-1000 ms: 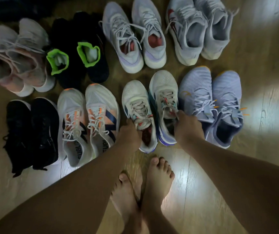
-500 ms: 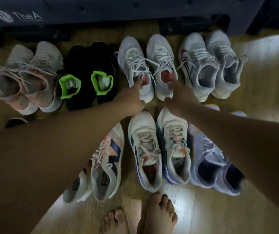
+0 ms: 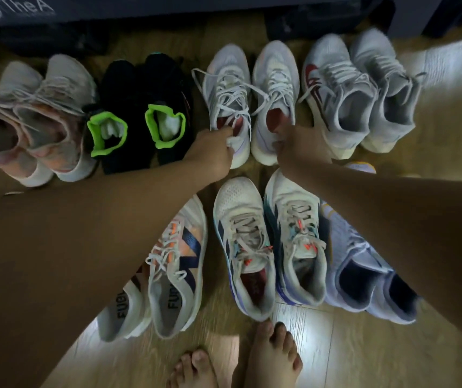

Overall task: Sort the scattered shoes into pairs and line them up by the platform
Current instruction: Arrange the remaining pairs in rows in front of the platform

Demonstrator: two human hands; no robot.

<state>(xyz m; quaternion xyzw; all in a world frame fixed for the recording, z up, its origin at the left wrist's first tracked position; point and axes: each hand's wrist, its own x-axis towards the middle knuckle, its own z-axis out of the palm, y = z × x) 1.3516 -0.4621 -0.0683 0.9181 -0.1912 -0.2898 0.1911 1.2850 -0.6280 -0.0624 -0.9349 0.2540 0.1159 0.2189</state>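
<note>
Two rows of paired shoes lie on the wooden floor below the dark platform. My left hand grips the heel of the left white shoe with the red lining. My right hand grips the heel of its mate. Left of them stand a black pair with green collars and a worn pink-grey pair. To the right is a grey pair with a red logo. The near row holds a white pair with orange and navy, a white-teal pair and a lavender pair.
My bare feet stand on the floor just behind the near row. Dark items sit under the platform. My forearms cross over the near row and hide parts of it.
Both hands left the white-teal pair in the near row, reached forward to the back row and closed on the heels of the white pair with the red lining. The view shifted toward the platform.
</note>
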